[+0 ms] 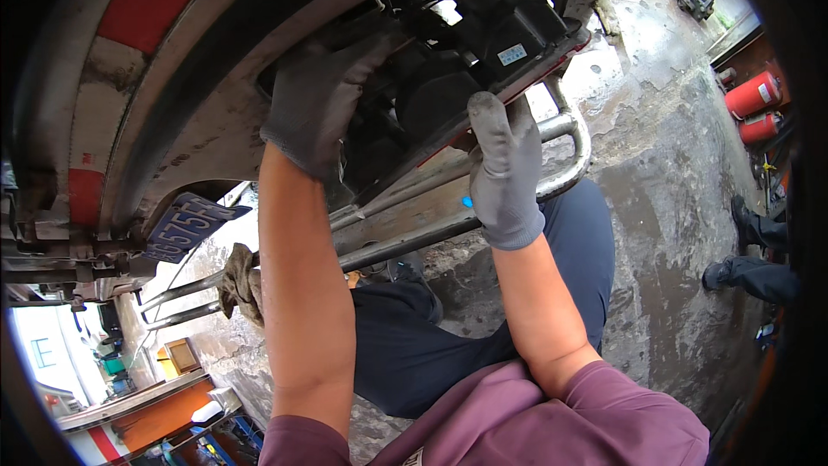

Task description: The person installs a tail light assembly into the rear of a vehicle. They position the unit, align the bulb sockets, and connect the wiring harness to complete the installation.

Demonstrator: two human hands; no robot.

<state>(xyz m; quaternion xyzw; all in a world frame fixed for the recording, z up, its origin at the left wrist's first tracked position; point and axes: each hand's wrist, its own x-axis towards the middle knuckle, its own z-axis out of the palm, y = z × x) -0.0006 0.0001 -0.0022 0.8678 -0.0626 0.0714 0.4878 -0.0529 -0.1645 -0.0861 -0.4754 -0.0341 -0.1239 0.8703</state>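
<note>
A black plastic lamp housing (440, 91), with a thin red lens edge and a small pale label, hangs tilted beneath the vehicle's rear body. My right hand (507, 177), in a grey glove, grips its near edge, with the thumb up along the rim and the other fingers partly hidden. At the housing's left end, my left hand (315, 108) reaches in among the dark parts, also gloved in grey. Its fingers look curled, but shadow hides what they hold. Wiring runs above the lamp housing.
Red-and-white striped bodywork (86, 121) and a blue licence plate (191, 226) are on the left. A metal tube frame (405, 244) crosses below the lamp, with a brown rag (241, 283) on it. Red cylinders (752, 97) and another person's legs (763, 267) show at right.
</note>
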